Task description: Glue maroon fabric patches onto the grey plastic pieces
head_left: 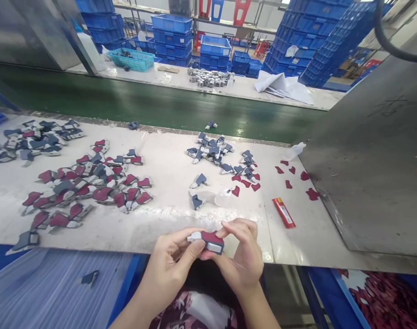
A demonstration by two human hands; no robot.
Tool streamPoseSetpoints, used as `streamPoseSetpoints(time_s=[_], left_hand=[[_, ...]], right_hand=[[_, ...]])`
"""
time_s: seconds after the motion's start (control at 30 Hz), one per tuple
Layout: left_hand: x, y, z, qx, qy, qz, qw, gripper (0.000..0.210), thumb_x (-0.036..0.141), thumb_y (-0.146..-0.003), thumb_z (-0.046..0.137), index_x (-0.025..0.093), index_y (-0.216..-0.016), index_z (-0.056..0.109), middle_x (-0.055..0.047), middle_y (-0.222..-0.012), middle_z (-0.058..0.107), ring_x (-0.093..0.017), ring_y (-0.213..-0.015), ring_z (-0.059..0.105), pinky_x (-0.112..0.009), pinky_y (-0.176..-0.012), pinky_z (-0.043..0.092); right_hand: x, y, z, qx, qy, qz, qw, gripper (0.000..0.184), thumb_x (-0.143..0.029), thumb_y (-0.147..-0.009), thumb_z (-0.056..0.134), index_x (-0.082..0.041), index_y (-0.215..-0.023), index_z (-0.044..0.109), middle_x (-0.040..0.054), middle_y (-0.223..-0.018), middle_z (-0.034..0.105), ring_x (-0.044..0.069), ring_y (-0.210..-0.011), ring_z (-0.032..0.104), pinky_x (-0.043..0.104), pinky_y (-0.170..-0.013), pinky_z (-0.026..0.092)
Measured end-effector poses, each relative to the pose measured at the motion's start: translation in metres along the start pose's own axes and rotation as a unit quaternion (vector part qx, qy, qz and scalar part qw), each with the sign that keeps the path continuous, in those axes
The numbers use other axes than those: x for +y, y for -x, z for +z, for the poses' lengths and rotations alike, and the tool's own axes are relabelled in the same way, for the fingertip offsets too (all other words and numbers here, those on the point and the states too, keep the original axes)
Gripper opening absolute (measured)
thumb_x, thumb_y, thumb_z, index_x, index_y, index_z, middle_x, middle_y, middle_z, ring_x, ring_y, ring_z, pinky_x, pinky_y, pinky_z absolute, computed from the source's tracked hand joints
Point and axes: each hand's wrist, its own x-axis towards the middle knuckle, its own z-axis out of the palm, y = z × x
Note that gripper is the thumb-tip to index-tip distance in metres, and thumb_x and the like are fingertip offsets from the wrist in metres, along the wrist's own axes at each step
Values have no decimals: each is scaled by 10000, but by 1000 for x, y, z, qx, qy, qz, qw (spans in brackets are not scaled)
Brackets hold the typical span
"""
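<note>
Grey-and-maroon part (208, 241) sits pinched between both our hands at the near edge of the worktable (174, 160), just above the lap. Entries run from the biggest item down.

Worktable: pale, scuffed top, with a green conveyor belt (153, 107) running along its far side. We judge a dropped piece could slip off the near edge, since our hands work right at that lip.

Finished pile (88, 185): a wide spread of grey pieces with maroon faces on the left. It lies well apart from our hands, so a careless toss might scatter it or mix it with the rest.

Bare grey pile (211, 151): smaller heap beyond our hands, with two stray grey pieces nearer. Loose maroon patches (291, 176) lie to its right, some touching the heap; we judge they could cling together and be picked up double.

Red strip (284, 212): flat on the table to the right of our hands, near but not touching.

Left hand (172, 265): fingers and thumb closed on the part's grey end. Right hand (241, 256): fingertips pressed down on the maroon face, thumb under. We judge the main risk is the maroon face setting askew if the pressing fingers slide, or the small part popping out of the grip.
</note>
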Motion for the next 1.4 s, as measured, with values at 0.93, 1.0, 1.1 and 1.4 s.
streamPoseSetpoints(time_s=[0.93,1.0,1.1,1.4], left_hand=[[-12,-2,-8,-26,111,-41,993,257,323,-793,767,150,-984,776,-68,-877,797,-205,-781,752,-270,-769,608],[-11,-1,-9,-24,105,-47,993,275,327,-794,766,150,-1004,769,-67,-851,798,-207,-763,754,-282,-779,605],[-9,-1,-10,-15,110,-72,991,326,333,-776,779,146,-1042,753,-71,-823,798,-219,-750,758,-301,-782,603],[-25,-3,-21,23,169,-126,977,359,290,-699,832,130,-1009,750,-52,-685,776,-195,-696,744,-284,-760,574]], right_hand=[[4,0,3,40,20,-105,993,163,-179,-808,768,-245,-892,646,-19,-724,702,145,-675,601,316,-641,535],[5,0,4,31,18,-112,993,121,-205,-819,760,-245,-838,647,-11,-717,692,149,-710,603,310,-649,542],[8,2,5,17,27,-128,991,87,-174,-857,712,-230,-826,653,-1,-704,690,149,-736,588,300,-670,543],[17,11,13,-29,41,-156,986,143,-105,-812,739,-228,-872,699,5,-777,736,188,-873,591,319,-703,550]])
